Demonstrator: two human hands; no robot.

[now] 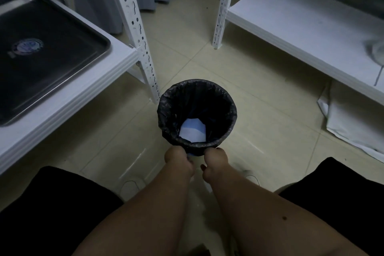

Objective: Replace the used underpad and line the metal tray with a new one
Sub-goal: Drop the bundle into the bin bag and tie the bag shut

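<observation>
Both hands, left hand (179, 160) and right hand (215, 164), pinch the bin's (197, 114) liner rim, likely steadying it; the used underpad (192, 131) lies inside, the metal tray (47, 56) bare on its shelf

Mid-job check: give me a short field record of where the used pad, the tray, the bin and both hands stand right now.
used pad: folded white-and-blue underpad lying inside the bin
bin: small round bin with black plastic liner, on the tiled floor
tray: bare metal tray on the white shelf at left, no new pad in it
left hand: grip on the bin's near rim
right hand: grip on the bin's near rim
</observation>
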